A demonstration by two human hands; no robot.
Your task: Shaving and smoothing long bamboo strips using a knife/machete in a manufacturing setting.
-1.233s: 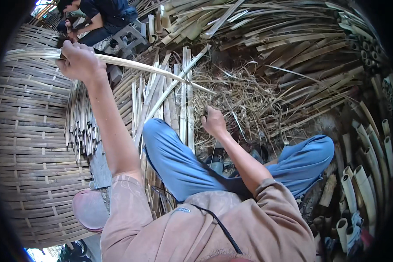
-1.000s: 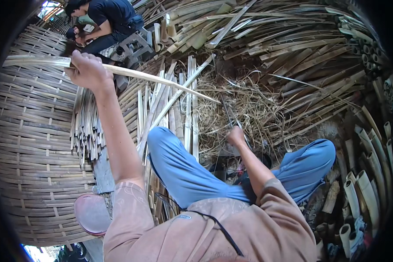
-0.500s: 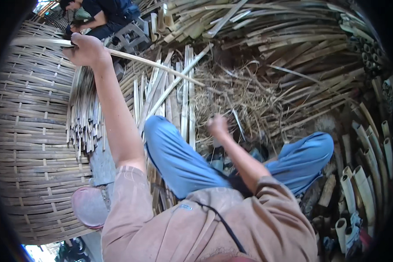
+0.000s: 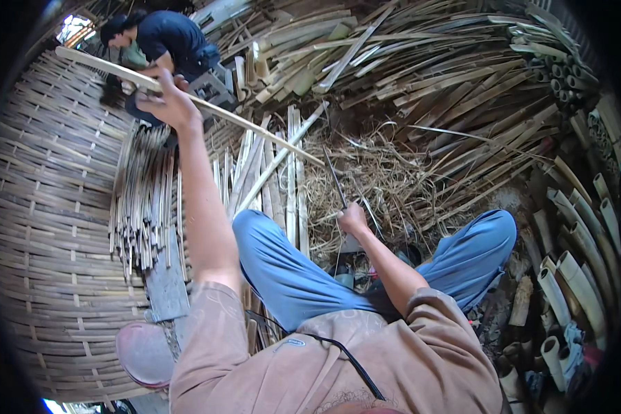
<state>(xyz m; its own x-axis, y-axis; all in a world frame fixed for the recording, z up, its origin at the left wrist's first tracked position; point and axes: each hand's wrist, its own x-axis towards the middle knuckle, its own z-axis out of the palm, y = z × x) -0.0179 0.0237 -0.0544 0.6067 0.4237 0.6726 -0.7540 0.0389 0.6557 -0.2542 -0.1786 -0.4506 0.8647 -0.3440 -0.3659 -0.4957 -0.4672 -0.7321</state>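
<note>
My left hand is stretched out to the upper left with its fingers round a long pale bamboo strip. The strip slants down to the right, and its lower end is close to a knife. I cannot tell whether blade and strip touch. My right hand is closed on the knife's handle in front of my knees; the narrow dark blade points up and away. Beneath the blade lies a heap of thin bamboo shavings.
A large woven bamboo panel fills the left side, beside a bundle of thin strips. Split bamboo is piled at the back, and cut bamboo tubes stand at right. A person sits at the upper left.
My left hand has shifted right and slightly nearer, and the strip slants more steeply. My right hand has come a little nearer and right, and the knife blade now shows clearly.
</note>
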